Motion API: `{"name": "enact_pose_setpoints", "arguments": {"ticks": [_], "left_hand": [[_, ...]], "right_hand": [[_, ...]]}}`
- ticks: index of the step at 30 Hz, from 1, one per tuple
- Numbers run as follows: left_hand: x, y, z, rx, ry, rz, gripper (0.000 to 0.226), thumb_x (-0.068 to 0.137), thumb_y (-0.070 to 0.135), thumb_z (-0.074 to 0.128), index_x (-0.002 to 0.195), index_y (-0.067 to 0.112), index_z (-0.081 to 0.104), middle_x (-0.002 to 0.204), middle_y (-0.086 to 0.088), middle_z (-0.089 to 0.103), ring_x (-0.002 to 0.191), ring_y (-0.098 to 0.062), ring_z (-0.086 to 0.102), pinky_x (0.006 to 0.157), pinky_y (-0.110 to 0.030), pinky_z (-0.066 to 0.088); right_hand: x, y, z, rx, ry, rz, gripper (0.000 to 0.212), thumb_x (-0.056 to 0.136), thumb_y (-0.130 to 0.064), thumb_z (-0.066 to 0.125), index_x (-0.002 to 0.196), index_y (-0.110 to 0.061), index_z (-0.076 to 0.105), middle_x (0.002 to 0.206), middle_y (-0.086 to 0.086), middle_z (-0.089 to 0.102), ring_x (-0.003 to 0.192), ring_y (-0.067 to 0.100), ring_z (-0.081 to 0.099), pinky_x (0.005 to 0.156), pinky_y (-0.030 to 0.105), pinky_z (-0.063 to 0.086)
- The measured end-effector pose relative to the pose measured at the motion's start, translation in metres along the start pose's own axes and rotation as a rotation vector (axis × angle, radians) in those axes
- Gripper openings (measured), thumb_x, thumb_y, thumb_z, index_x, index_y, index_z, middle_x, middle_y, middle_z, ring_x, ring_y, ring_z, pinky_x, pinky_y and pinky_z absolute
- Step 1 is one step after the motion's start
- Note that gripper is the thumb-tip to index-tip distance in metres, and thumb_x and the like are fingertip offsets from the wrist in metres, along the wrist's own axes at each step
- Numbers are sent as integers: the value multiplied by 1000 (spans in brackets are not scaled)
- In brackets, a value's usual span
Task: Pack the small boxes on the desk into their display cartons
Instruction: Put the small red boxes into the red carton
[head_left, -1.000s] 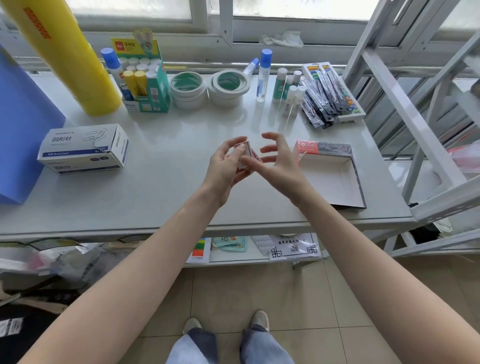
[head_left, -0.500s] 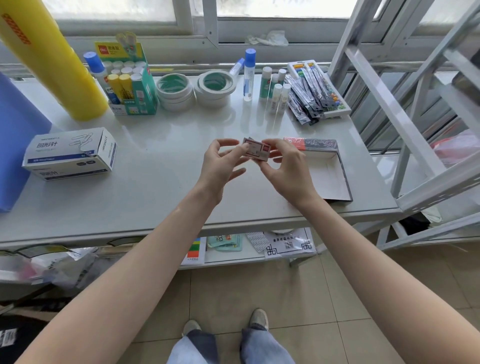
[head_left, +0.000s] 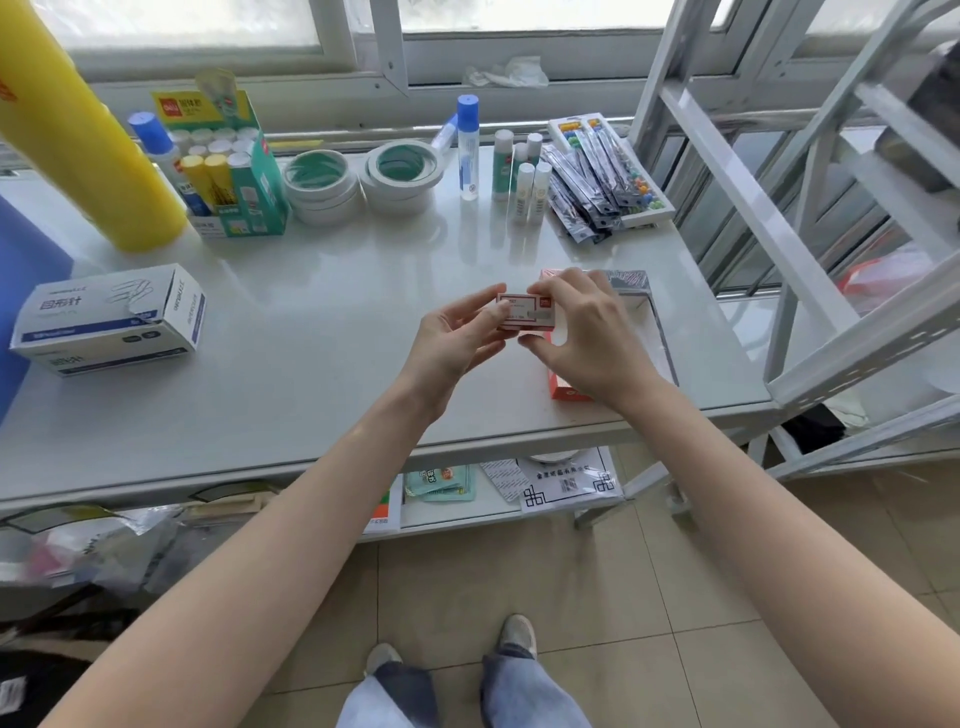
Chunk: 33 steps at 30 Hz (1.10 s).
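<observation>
A small red-and-white box (head_left: 524, 310) is held above the desk between both hands, its printed face turned up toward me. My left hand (head_left: 457, 338) pinches its left end with thumb and fingertips. My right hand (head_left: 582, 332) grips its right end from above and below. Right behind and under my right hand lies an open display carton (head_left: 657, 332) with an orange-red wall and a white inside, partly hidden by that hand. A white-and-blue carton (head_left: 109, 317) lies closed at the desk's left.
Along the back of the white desk (head_left: 311, 364) stand a yellow roll (head_left: 78, 130), a green box of glue sticks (head_left: 228, 171), tape rolls (head_left: 363, 179), glue bottles (head_left: 467, 145) and a tray of pens (head_left: 605, 171). A white metal frame (head_left: 779, 208) rises at the right. A blue sheet (head_left: 21, 270) leans left.
The small box has turned from tilted on edge to flat, face up, and both hands now hold its ends. The hands have shifted slightly right, over the open carton.
</observation>
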<state>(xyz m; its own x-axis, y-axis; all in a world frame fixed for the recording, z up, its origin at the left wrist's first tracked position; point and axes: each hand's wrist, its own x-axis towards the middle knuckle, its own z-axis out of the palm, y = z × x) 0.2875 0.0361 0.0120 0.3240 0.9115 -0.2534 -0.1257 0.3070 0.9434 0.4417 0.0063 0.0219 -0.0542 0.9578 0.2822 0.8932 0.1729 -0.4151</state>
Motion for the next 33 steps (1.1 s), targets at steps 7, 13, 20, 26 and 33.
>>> {"name": "enact_pose_setpoints", "arguments": {"ticks": [7,13,20,26,33], "left_hand": [[3,-3,19,144,-44,-12,33,90,19,60,123,15,61,103,-6,69,89,-13,67,87,-23,54],[16,-10,38,330,55,23,23,89,30,59,109,19,63,97,-3,67,94,-17,66,85,-29,54],[50,-24,47,667,87,9,62,86,20,60,142,11,35,142,-9,46,125,-20,48,98,-26,38],[61,-28,51,638,52,34,70,82,14,64,144,11,31,143,-7,46,124,-17,48,97,-26,41],[62,-29,51,547,37,44,63,81,6,63,139,9,38,133,-7,54,114,-16,56,98,-31,45]], "right_hand": [[-6,16,-12,-48,-45,8,35,78,-20,71,107,-4,61,106,12,62,103,29,52,84,33,40],[-12,43,-15,-24,-90,112,34,79,-19,69,108,-3,61,104,14,62,100,30,54,83,34,42],[2,76,-9,-90,-195,273,33,79,-23,67,104,-2,63,104,16,61,99,32,55,77,33,42],[15,76,4,-43,-203,299,29,79,-26,65,97,-3,67,101,17,65,97,32,58,76,32,41],[25,73,14,-33,-203,284,34,80,-29,65,104,-5,64,106,17,66,103,32,59,81,35,45]]}}
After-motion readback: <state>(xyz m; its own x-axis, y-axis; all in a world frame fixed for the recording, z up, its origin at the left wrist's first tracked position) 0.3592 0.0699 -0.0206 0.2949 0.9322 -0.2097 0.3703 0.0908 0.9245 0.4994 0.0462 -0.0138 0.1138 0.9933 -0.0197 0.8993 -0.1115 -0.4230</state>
